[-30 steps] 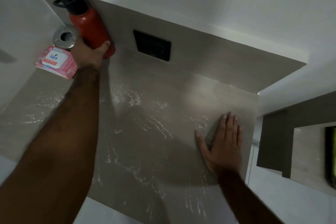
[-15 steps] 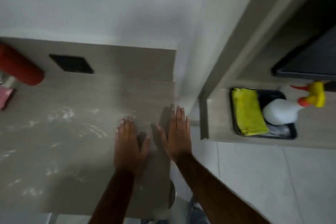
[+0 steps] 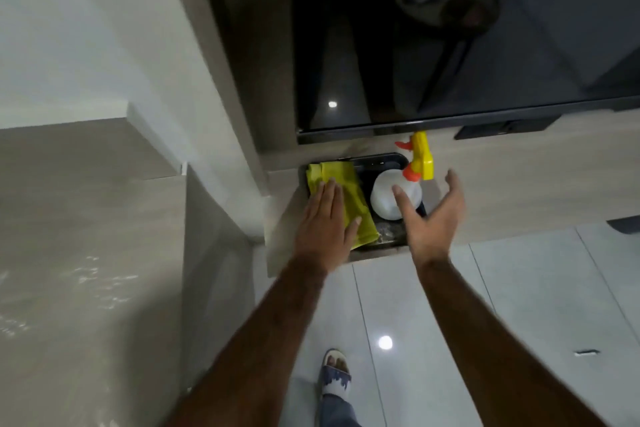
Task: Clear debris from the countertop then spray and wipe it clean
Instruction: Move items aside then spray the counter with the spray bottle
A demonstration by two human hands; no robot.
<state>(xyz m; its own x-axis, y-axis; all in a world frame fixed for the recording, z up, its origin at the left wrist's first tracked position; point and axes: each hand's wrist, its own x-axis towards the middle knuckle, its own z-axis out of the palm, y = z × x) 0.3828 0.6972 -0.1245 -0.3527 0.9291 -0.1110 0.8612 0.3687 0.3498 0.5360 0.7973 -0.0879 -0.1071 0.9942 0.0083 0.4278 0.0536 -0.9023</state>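
In the tray, your flat left hand covers the cloth. Your right hand, fingers spread, has the bottle at eleven o'clock, touching its thumb.

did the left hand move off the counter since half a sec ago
Yes. The left hand went right, off the countertop, and is now over the yellow cloth in the black tray.

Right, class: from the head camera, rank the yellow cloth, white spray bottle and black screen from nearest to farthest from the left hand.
1. Yellow cloth: under the left hand, in the tray.
2. White spray bottle: just right of it, same tray.
3. Black screen: on the wall above.
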